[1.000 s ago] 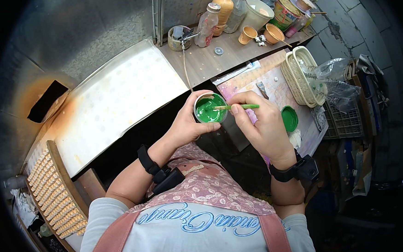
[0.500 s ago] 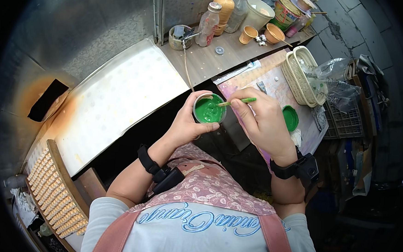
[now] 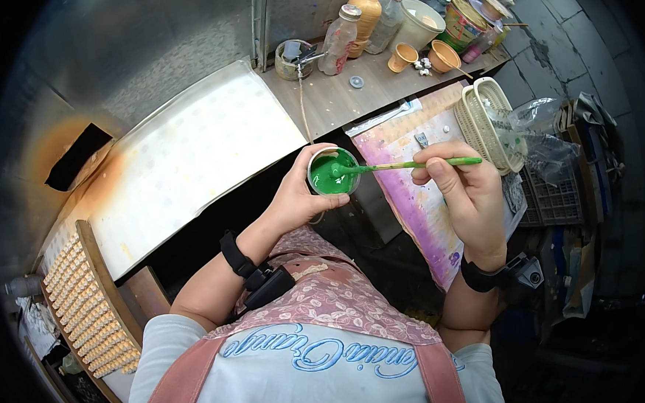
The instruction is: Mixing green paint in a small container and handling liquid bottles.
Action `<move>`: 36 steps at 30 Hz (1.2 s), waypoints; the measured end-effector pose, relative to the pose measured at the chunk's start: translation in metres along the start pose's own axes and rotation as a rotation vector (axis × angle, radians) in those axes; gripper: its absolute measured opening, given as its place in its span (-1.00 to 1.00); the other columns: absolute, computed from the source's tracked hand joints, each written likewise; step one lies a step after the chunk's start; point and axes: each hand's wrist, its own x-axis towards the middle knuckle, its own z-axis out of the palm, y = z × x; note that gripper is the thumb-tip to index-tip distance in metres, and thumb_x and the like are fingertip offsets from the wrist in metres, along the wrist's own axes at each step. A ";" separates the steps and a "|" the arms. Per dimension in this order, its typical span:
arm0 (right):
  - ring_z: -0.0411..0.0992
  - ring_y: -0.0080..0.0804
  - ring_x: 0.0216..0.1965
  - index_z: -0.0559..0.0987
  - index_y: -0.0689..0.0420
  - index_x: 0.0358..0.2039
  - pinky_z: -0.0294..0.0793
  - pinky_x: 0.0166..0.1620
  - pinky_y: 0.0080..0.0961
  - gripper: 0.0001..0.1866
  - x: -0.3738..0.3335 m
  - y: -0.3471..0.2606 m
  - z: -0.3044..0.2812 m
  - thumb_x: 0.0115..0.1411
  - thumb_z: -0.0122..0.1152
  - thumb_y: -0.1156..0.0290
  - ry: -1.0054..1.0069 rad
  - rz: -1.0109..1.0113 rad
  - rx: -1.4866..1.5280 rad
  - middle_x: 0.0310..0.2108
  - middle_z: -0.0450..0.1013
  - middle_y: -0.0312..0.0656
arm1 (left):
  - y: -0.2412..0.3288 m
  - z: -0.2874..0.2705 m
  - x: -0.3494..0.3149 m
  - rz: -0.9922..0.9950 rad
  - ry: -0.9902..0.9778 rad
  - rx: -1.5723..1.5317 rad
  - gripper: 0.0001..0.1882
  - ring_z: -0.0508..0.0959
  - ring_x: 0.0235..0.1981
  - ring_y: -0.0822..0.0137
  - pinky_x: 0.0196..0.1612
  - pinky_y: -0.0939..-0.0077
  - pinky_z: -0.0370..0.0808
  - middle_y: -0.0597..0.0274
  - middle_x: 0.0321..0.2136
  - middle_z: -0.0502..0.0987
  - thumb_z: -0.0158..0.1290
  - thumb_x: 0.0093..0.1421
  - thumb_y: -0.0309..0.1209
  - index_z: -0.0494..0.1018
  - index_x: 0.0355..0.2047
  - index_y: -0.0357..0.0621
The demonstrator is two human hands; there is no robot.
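At centre frame, a cup (image 3: 357, 183) is clasped by the left hand (image 3: 299, 193), a stick (image 3: 391, 166) pinched by the right hand (image 3: 472, 194). The cup, probably light, is best held round its wall.

The left hand (image 3: 299, 190) curves in a grip; the right hand (image 3: 472, 199) pinches, fingers (image 3: 450, 151) bent.

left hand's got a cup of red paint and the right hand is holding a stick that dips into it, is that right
The paint is green, not red, as the head view shows; the left hand does hold the cup, and the right hand the stick dipping in.
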 end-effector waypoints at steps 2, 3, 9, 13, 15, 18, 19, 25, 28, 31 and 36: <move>0.42 -0.62 -0.41 0.50 0.27 -0.29 0.40 -0.32 -0.70 -0.87 -0.001 -0.002 -0.002 0.20 0.04 0.51 0.011 -0.012 0.001 -0.47 0.46 -0.24 | 0.002 0.001 0.001 -0.004 -0.004 0.002 -0.21 0.33 0.01 0.36 0.09 0.48 0.24 0.21 -0.08 0.35 0.32 -0.21 -0.50 0.18 0.05 -0.13; 0.42 -0.61 -0.41 0.50 0.28 -0.29 0.40 -0.31 -0.70 -0.87 -0.002 -0.002 -0.002 0.20 0.05 0.50 0.007 0.001 0.005 -0.47 0.47 -0.24 | 0.003 0.002 0.002 -0.008 -0.006 0.003 -0.21 0.33 0.01 0.36 0.10 0.48 0.24 0.21 -0.08 0.35 0.32 -0.21 -0.50 0.18 0.05 -0.13; 0.43 -0.54 -0.37 0.52 0.28 -0.32 0.41 -0.30 -0.64 -0.86 0.005 0.005 0.009 0.16 0.11 0.47 -0.099 -0.004 -0.043 -0.42 0.47 -0.17 | 0.004 0.003 0.002 -0.001 -0.013 0.003 -0.22 0.33 0.01 0.35 0.10 0.47 0.24 0.19 -0.07 0.35 0.32 -0.21 -0.49 0.19 0.04 -0.14; 0.43 -0.49 -0.36 0.52 0.28 -0.33 0.41 -0.29 -0.59 -0.85 0.007 0.013 0.021 0.15 0.13 0.45 -0.137 -0.067 -0.088 -0.42 0.46 -0.16 | 0.005 0.005 0.002 -0.007 -0.025 -0.013 -0.21 0.33 0.02 0.34 0.10 0.47 0.24 0.18 -0.07 0.35 0.33 -0.22 -0.48 0.19 0.04 -0.15; 0.43 -0.35 -0.39 0.51 0.28 -0.35 0.40 -0.30 -0.50 -0.84 0.006 0.018 0.027 0.18 0.06 0.43 -0.110 -0.001 -0.072 -0.44 0.45 -0.11 | 0.004 0.005 0.003 -0.004 -0.020 -0.005 -0.21 0.33 0.02 0.34 0.10 0.47 0.23 0.18 -0.07 0.35 0.33 -0.22 -0.48 0.18 0.05 -0.15; 0.43 -0.23 -0.40 0.49 0.29 -0.38 0.38 -0.31 -0.45 -0.82 0.007 0.022 0.027 0.20 0.01 0.42 -0.117 0.001 -0.161 -0.45 0.43 -0.06 | 0.004 0.004 0.002 -0.011 -0.013 -0.008 -0.21 0.32 0.02 0.34 0.10 0.47 0.23 0.19 -0.07 0.35 0.33 -0.22 -0.48 0.18 0.05 -0.15; 0.42 -0.19 -0.40 0.49 0.29 -0.39 0.37 -0.31 -0.43 -0.81 0.007 0.017 0.023 0.20 -0.01 0.42 -0.137 -0.006 -0.197 -0.45 0.43 -0.04 | 0.003 0.003 0.001 -0.017 -0.009 -0.011 -0.20 0.32 0.02 0.35 0.10 0.47 0.23 0.19 -0.07 0.35 0.33 -0.22 -0.48 0.18 0.05 -0.16; 0.41 -0.11 -0.42 0.48 0.28 -0.40 0.37 -0.32 -0.39 -0.82 0.015 0.017 0.029 0.19 -0.01 0.42 -0.066 -0.140 -0.317 -0.46 0.43 -0.03 | 0.004 0.006 0.002 -0.015 -0.020 -0.010 -0.20 0.32 0.01 0.36 0.09 0.47 0.23 0.21 -0.07 0.34 0.33 -0.22 -0.47 0.18 0.05 -0.15; 0.43 -0.28 -0.42 0.49 0.30 -0.38 0.38 -0.32 -0.49 -0.79 0.014 0.018 0.033 0.22 -0.03 0.41 -0.127 -0.147 -0.296 -0.46 0.44 -0.07 | 0.004 0.006 0.001 0.001 -0.012 0.000 -0.26 0.35 -0.02 0.36 0.07 0.49 0.26 0.23 -0.11 0.37 0.31 -0.21 -0.47 0.22 0.01 -0.10; 0.43 -0.31 -0.43 0.49 0.29 -0.38 0.38 -0.33 -0.50 -0.79 0.012 0.020 0.031 0.22 -0.03 0.41 -0.172 -0.082 -0.252 -0.48 0.44 -0.09 | -0.001 0.003 0.002 0.011 0.000 -0.020 -0.26 0.35 -0.02 0.36 0.06 0.49 0.26 0.23 -0.11 0.37 0.32 -0.20 -0.46 0.22 0.02 -0.10; 0.42 -0.13 -0.43 0.47 0.28 -0.41 0.37 -0.33 -0.40 -0.82 0.015 0.025 0.027 0.19 -0.01 0.43 -0.051 -0.110 -0.237 -0.50 0.42 -0.05 | 0.000 0.005 0.001 0.031 -0.005 0.020 -0.27 0.36 -0.03 0.36 0.06 0.49 0.27 0.23 -0.12 0.38 0.31 -0.20 -0.47 0.23 0.01 -0.11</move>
